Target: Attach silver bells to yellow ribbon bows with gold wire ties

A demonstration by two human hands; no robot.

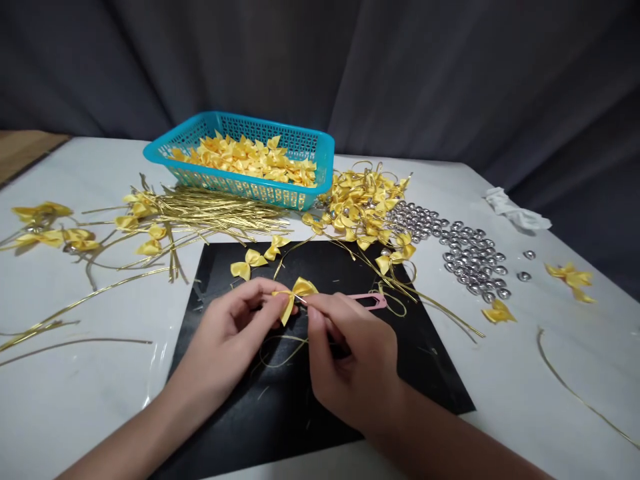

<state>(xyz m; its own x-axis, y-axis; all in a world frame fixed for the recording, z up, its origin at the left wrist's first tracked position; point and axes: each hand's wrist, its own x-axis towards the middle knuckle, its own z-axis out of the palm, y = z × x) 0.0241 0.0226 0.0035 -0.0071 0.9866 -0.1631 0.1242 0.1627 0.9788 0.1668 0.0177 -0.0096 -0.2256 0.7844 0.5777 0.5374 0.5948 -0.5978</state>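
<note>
Over a black mat (250, 420), my left hand (240, 320) pinches a yellow ribbon bow (303, 287) by its left side. My right hand (350, 347) is closed on a thin needle-like piece (301, 299), whose tip meets the middle of the bow. A pink-handled tool (370, 301) lies partly hidden behind my right hand. Below the bow, a thin gold cord (285, 339) loops over the mat. Two loose yellow bows (249, 264) rest at the mat's back edge.
A blue basket (240, 181) of yellow bows stands at the back. Gold cords (215, 212) lie in front of it. To its right are a pile of corded bows (367, 200) and silver bell-like pieces (475, 257). A white crumpled cloth (517, 210) lies far right; more bows (43, 212) lie left.
</note>
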